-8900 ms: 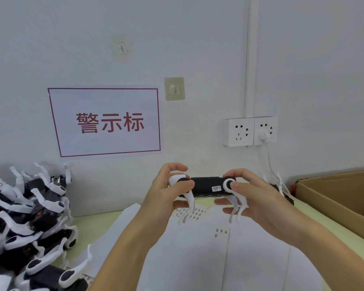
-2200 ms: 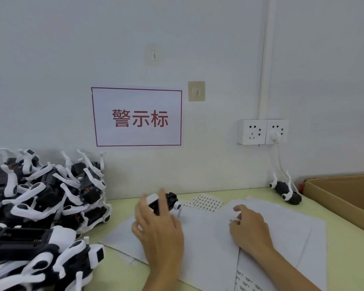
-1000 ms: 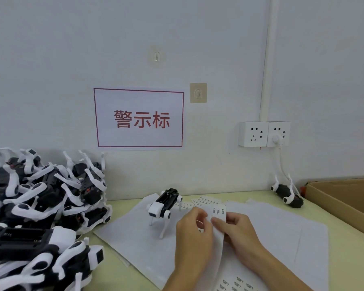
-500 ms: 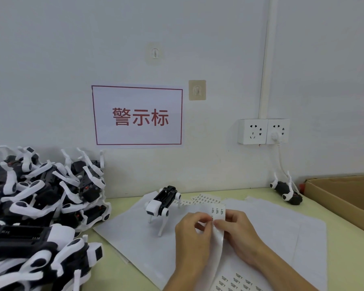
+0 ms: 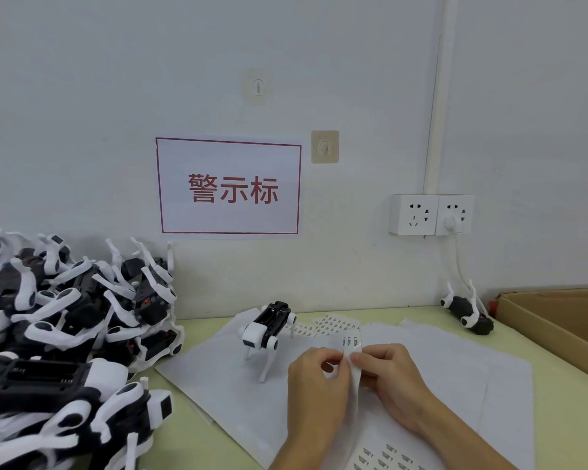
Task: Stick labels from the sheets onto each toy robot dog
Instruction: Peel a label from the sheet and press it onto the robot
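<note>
With left hand (image 5: pixel 314 374) and right hand (image 5: pixel 386 371) both pinching narrow white label strip (image 5: pixel 351 342), seemingly peeling 1 label, best lifted slowly by a corner before pressing onto standing black-and-white toy robot dog (image 5: pixel 267 325) just left on desk (image 5: pixel 197 442).

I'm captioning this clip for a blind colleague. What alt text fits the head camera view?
Two hands, left and right, pinch a narrow label strip above white paper sheets on a pale green table. One toy robot dog stands just beyond them, and a heap of toy dogs fills the left.
</note>
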